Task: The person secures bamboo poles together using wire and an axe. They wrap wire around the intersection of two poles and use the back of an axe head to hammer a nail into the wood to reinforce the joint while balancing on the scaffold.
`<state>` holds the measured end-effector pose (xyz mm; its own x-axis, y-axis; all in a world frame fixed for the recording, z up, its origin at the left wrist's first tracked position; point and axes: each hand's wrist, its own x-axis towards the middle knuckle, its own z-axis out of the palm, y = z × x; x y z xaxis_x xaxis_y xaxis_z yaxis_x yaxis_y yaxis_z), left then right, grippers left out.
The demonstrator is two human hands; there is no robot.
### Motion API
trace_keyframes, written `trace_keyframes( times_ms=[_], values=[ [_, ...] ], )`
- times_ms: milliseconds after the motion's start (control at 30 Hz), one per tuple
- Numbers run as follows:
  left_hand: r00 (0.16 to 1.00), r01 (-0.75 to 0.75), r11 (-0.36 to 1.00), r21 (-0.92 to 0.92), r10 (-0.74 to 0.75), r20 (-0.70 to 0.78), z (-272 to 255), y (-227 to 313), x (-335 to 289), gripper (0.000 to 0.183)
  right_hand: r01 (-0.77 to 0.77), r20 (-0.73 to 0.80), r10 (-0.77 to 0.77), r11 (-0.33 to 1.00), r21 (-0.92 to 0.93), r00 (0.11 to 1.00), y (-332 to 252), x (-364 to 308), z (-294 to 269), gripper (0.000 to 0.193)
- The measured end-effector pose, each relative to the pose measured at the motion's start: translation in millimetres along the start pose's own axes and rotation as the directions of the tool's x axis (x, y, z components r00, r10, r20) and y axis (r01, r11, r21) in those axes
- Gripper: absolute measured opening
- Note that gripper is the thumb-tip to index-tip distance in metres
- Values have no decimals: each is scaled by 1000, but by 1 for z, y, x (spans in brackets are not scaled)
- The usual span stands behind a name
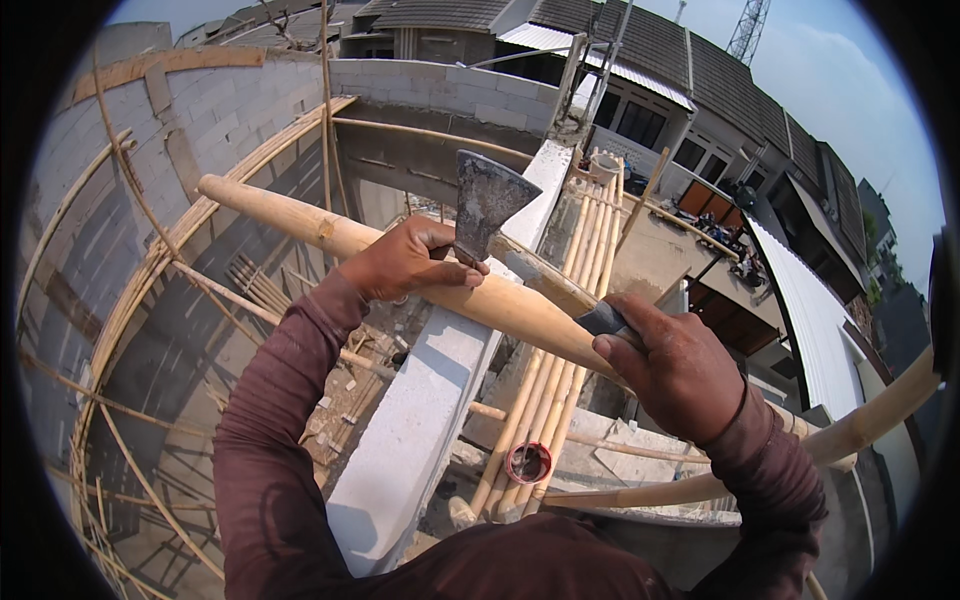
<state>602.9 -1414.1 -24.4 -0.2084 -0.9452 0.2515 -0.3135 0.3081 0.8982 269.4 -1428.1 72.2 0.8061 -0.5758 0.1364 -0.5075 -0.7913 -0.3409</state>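
Observation:
My left hand (pixel 408 262) is closed in a pinch on the narrow end of a scraper (pixel 490 195) with a dark, stained, fan-shaped blade pointing up and away. My right hand (pixel 685 375) grips the dark grey handle of a flat-bladed tool (pixel 550 275). That tool's pale, crusted blade shows nearly edge-on, slanting up-left with its tip close to the scraper; I cannot tell whether they touch. Beneath both hands a thick bamboo pole (pixel 500 310) runs from upper left to lower right. The fingers of each hand partly hide what they hold.
A white block wall top (pixel 425 410) runs below me. Beside it lie several bamboo poles (pixel 575 375) as a platform, with a red-rimmed round container (pixel 528 462) on them and a bucket (pixel 604 166) farther off. Bamboo scaffolding (pixel 150 270) stands left above a deep drop. Another pole (pixel 860 410) crosses at right.

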Motion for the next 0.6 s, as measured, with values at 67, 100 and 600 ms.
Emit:
trace_keyframes(
  times_ms=[67, 100, 600],
  values=[
    [999, 29, 999, -19, -29, -14, 0, 2, -1, 24, -4, 22, 4, 1000, -5, 1000, -2, 2, -4, 28],
    [1000, 19, 1000, -9, -19, -15, 0, 1, -2, 24, -4, 36, 5, 1000, -7, 999, -3, 2, -6, 29],
    [1000, -17, 999, 50, 16, 24, -3, 2, -1, 22, -12, -87, 19, 996, 83, 996, -13, 0, -19, 34]
  ],
)
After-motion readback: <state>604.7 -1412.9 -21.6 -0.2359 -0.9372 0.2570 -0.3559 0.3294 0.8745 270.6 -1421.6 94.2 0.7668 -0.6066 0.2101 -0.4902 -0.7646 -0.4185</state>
